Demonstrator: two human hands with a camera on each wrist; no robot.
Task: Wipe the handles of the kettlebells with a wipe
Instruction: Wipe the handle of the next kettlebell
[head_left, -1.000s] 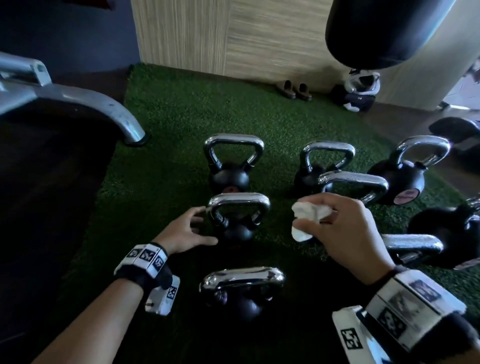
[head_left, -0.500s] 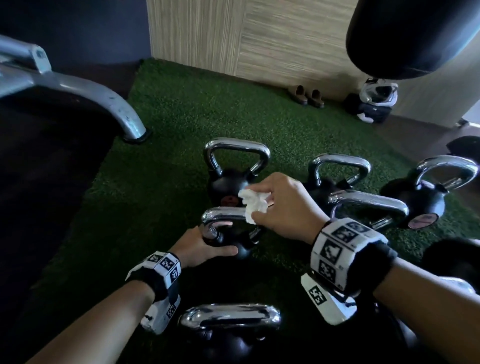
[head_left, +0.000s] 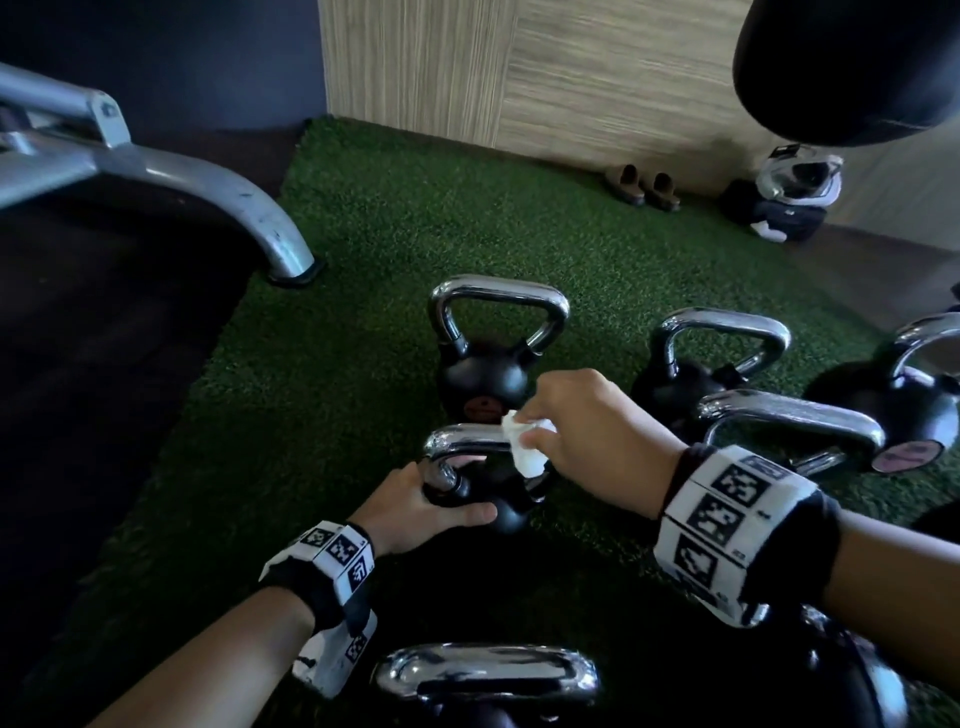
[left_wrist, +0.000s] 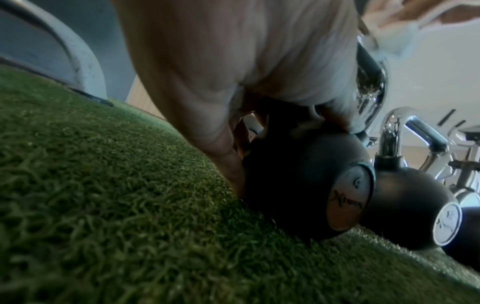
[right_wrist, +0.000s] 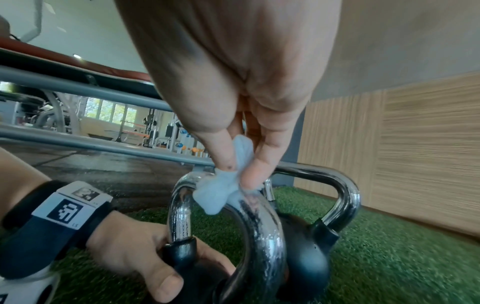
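The step in hand is wiping one handle. The right hand pinches the wipe between thumb and fingers and presses it on top of the chrome handle of the small kettlebell, which stands on the green turf. The left hand grips its body to steady it. Next, I think, the wipe must slide along the bar and down both sides. There is free turf on the left; other kettlebells stand near on the right.
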